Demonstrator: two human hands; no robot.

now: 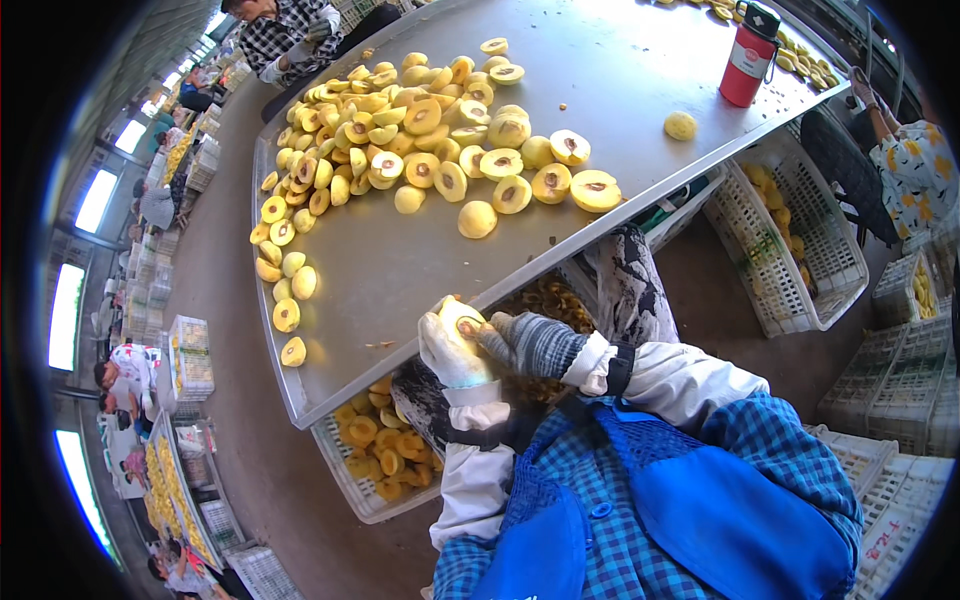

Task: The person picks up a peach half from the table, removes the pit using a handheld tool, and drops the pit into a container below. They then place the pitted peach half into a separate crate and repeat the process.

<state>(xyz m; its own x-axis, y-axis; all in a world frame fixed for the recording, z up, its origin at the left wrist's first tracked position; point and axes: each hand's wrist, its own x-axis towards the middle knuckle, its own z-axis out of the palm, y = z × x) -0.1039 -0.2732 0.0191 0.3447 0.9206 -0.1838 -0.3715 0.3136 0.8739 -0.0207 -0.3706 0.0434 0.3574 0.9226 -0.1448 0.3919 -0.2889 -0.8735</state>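
Note:
Just over the near edge of the metal table, my left hand (450, 350), in a white glove, is closed around a yellow peach half (459, 315), cut face up. My right hand (535, 342), in a grey striped knit glove, meets it from the right with its fingertips at the cut face. Those fingers are closed; a thin dark curved edge shows by them, too small to name. A large heap of halved yellow peaches (423, 117) lies beyond on the table (400, 270), many with brown pits showing.
Below the table edge stands a crate (375, 508) of hollowed peach halves, beside dark scraps (550, 300). A red bottle (748, 65) and a lone peach (680, 125) sit at the far right. White crates (790, 290) stand right. A person (285, 40) works opposite.

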